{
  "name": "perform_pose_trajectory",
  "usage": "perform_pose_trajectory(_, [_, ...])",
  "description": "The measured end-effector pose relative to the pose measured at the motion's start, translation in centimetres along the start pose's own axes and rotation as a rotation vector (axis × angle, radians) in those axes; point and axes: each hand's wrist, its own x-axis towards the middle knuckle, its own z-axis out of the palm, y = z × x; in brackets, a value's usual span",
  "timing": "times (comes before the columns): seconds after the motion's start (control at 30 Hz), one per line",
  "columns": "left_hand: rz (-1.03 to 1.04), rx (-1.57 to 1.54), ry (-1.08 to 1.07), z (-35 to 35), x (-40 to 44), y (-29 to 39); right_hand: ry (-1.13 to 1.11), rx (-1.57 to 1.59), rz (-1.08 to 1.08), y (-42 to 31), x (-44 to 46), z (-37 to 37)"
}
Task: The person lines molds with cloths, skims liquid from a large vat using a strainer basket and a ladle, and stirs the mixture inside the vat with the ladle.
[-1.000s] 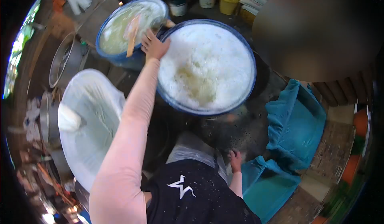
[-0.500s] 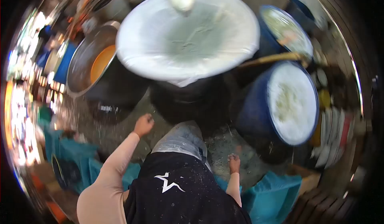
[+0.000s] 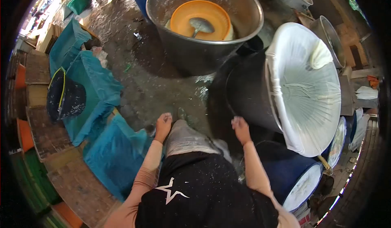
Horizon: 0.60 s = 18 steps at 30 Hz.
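Note:
Both my hands are held out in front of my body, above the wet floor. My left hand (image 3: 164, 126) holds nothing and its fingers are loosely bent; the blue tarp lies nearest to it. My right hand (image 3: 241, 129) is also empty, fingers half curled and a little apart, beside a large black drum (image 3: 250, 91). A white cloth (image 3: 301, 105) is stretched over that drum's mouth and sags in the middle, with a pale bundled cloth (image 3: 321, 55) on it. Ahead stands a big metal pot (image 3: 195, 52) containing an orange basin (image 3: 179, 20) and a metal ladle (image 3: 201, 25).
Blue tarp (image 3: 95, 81) runs along the left over wooden boards (image 3: 77, 179), with a black bucket (image 3: 71, 97) on it. At right, a blue barrel (image 3: 281, 175) holds white stuff. More metal pots (image 3: 332, 38) stand behind. The floor (image 3: 142, 77) is wet.
My view has swung left: the metal pot now stands ahead, and the cloth-covered drum has shifted to the right. My right hand has risen forward. Both hands remain empty.

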Motion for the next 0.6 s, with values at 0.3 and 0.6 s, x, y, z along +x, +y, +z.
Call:
perform_pose_trajectory(0.3, [-0.074,-0.413,0.235,-11.9,21.8,14.7,-0.155,0.361,-0.269,-29.5,25.9,9.0])
perform_pose_trajectory(0.6, [0.155,0.325,0.242,-14.2,53.5,21.9,-0.041,-0.123,-0.016,-17.8,57.3,20.5])
